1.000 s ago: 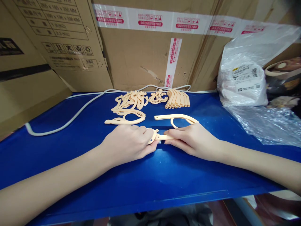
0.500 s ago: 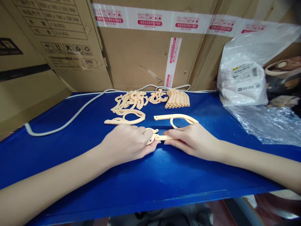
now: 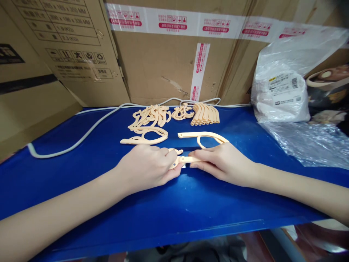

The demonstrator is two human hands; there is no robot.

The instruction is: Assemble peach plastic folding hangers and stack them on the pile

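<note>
- One cream holed piece [image 3: 176, 162] juts from the left hand [image 3: 149, 163], pinched between thumb and curled fingers.
- Out of the right hand [image 3: 225, 162] a cream bar [image 3: 190, 159] points leftward, gripped by thumb and fingers.
- Both meet between the hands, over the blue table [image 3: 191, 207].
- Just beyond the right hand lies a looped piece [image 3: 203, 135].

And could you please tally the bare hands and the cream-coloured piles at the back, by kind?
Bare hands: 2
Larger tangled heap: 1
Small heap of hook-like parts: 1
Neat stack of curved parts: 1
Total: 5
</note>
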